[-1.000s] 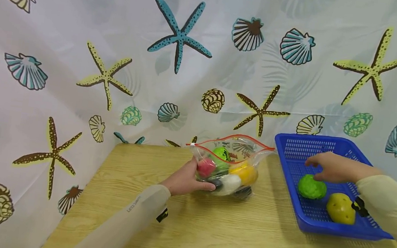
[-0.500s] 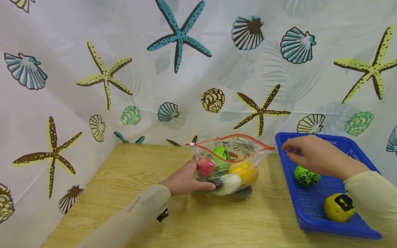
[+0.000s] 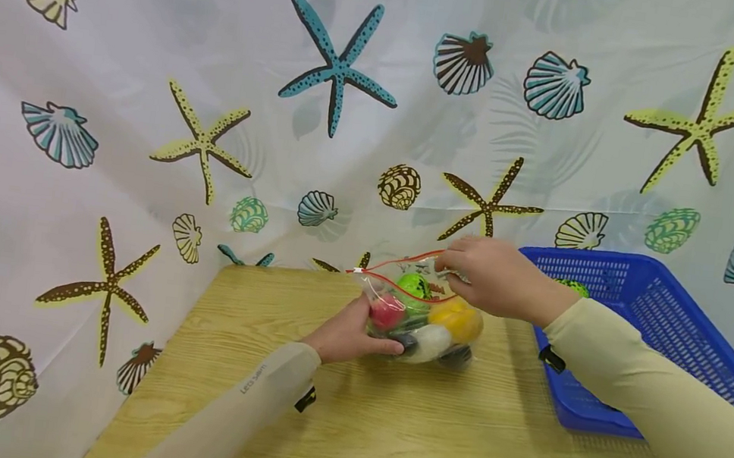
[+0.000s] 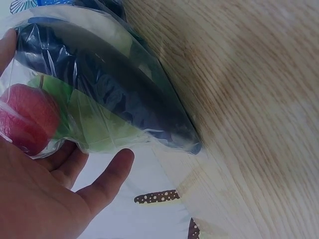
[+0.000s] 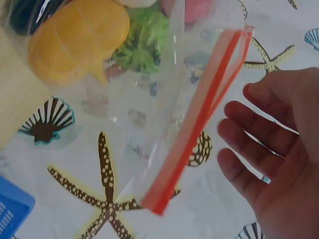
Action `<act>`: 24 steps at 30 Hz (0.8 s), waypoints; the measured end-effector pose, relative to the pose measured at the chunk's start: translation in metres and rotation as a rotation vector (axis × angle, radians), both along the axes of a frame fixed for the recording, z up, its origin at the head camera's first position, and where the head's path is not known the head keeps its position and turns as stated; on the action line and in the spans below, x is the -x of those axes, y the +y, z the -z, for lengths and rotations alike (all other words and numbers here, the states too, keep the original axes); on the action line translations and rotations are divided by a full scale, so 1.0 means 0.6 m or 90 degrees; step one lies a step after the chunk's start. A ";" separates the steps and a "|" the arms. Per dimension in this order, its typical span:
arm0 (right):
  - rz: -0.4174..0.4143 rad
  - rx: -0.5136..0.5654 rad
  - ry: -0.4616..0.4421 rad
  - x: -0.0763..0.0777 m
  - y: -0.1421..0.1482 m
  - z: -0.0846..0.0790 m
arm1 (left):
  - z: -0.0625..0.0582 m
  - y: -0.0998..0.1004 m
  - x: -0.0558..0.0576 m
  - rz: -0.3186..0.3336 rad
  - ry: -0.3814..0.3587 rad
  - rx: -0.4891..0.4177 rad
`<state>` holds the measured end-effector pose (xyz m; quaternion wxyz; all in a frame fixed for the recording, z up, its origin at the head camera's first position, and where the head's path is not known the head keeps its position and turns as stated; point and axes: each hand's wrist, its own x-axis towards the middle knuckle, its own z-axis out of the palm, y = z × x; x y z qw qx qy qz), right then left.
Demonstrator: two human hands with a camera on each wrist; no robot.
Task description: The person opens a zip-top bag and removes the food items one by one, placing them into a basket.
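Observation:
A clear zip bag with a red-edged mouth stands mid-table, its mouth parted. My left hand holds its left side, thumb in front. Inside are a red apple, an eggplant, a yellow-orange fruit, a leafy green piece and something white. At the mouth's right end, my right hand hovers with loosely bent fingers. The right wrist view shows this hand holding nothing, its fingertips apart from the red zip strip.
A blue plastic basket stands on the right of the wooden table. A green striped ball-shaped piece shows in it behind my right forearm, which hides much of the basket. A shell-printed curtain hangs behind.
My right hand has moved left from over the basket to the bag's mouth. The leafy green piece seen in the basket earlier is gone from there. My left hand has kept its hold.

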<state>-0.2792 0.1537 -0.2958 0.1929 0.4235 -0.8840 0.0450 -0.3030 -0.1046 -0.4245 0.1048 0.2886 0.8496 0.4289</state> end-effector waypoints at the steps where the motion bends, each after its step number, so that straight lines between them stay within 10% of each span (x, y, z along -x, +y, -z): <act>1: -0.005 -0.006 -0.018 0.002 -0.007 0.004 | 0.001 0.000 0.001 0.002 0.002 -0.001; 12: -0.008 -0.115 -0.209 0.026 -0.078 0.038 | 0.001 -0.003 0.002 -0.002 0.020 0.041; 24: 0.021 -0.160 -0.241 0.049 -0.100 0.061 | 0.001 -0.006 -0.004 -0.010 0.033 0.085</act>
